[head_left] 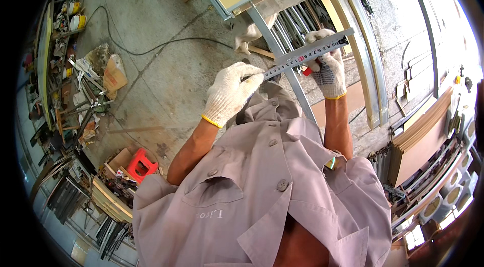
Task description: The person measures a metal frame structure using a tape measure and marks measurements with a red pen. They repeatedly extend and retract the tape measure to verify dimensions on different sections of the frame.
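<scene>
Measuring strip [302, 57] — across the bar [298, 88]

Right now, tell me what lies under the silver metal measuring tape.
A narrow grey metal bar and the right hand in a white knit glove show on both sides of the tape; whatever lies directly beneath is hidden.

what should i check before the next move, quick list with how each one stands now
1. Left hand on the measuring strip: ok, it pinches the left end.
2. Right hand on the strip: ok, it grips near the other end.
3. Gloves worn: ok, on both hands.
4. Strip's contact with the grey bar: cannot tell; they cross in view, but a gap could be hidden.
5. Floor free of cable: not ok, a dark cable runs across it.
</scene>
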A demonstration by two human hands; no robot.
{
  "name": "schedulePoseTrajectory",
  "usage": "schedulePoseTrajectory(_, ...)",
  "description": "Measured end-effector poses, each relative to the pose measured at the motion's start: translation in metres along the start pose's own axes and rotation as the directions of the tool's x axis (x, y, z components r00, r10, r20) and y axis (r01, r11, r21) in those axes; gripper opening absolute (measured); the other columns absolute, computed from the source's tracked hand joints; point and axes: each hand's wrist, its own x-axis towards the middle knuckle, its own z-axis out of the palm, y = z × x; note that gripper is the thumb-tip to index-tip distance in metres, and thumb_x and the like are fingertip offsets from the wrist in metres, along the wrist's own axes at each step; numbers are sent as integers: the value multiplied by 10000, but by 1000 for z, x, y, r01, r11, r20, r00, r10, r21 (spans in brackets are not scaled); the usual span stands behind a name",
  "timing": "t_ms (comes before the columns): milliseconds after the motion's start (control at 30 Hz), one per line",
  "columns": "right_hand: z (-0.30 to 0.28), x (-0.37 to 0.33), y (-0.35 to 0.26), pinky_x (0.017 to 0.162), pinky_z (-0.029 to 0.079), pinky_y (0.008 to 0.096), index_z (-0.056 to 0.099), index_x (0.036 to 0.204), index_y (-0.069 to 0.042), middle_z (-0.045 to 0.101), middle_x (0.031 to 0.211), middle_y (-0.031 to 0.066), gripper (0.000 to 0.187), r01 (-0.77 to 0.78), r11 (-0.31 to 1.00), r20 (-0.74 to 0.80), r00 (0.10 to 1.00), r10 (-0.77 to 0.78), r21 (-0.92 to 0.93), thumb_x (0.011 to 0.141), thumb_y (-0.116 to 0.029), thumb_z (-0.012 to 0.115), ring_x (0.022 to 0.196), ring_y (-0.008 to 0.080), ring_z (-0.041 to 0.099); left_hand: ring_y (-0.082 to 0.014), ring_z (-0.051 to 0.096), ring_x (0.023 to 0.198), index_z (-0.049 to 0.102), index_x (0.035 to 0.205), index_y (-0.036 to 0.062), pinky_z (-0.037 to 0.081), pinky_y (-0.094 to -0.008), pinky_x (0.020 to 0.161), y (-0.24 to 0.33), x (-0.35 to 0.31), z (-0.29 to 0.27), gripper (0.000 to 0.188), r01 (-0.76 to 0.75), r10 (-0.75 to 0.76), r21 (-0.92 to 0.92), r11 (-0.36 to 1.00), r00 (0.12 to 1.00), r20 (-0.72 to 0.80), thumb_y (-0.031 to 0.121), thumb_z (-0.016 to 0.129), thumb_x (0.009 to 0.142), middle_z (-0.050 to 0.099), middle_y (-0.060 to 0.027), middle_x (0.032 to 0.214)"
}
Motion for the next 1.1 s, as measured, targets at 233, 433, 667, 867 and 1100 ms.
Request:
schedulePoseTrajectory(233,12,-10,18,546,439,200,612,1186,-24,699,1151,142,367,-179,979,-1,984,180,-98,932,-228,782,735,101,607,-151,654,853,744,1085,-42,503,-286,776,-8,3,-3,252,15,-15,22,1000,1000,-3,162,694,945,711,-101,958)
schedulePoseTrajectory(433,-1,-13,26,572,456,211,610,1203,-40,695,1175,146,379,-183,981,-22,983,182,-63,920,-212,794,734,97,593,-174,652,824,750,1082,-27,502,-303,755,-2,4,-5,273,97,-97,-12,995,995,37,197,685,940,700,-102,939)
schedulePoseTrajectory(667,-4,-11,14,570,448,242,608,1177,-36,687,1171,164,356,-167,985,-56,985,164,-47,915,-192,792,675,114,551,-159,643,827,752,1086,-25,501,-303,755,0,4,-9,270,159,-157,-39,986,986,52,192,685,939,701,-95,934)
schedulePoseTrajectory(867,-1,-11,11,529,431,192,589,1141,-80,675,1138,138,347,-200,976,-60,979,195,-86,905,-209,808,707,89,565,-177,658,807,752,1089,-15,512,-316,748,0,7,-14,274,139,-141,32,990,987,72,205,684,940,708,-100,941)
schedulePoseTrajectory(1100,-3,-10,14,563,468,243,622,1164,-26,693,1150,191,321,-196,979,-57,980,193,-56,922,-165,781,646,109,563,-238,698,855,753,1088,-2,529,-348,780,5,7,-13,289,183,-184,26,983,980,81,231,675,936,726,-125,991)
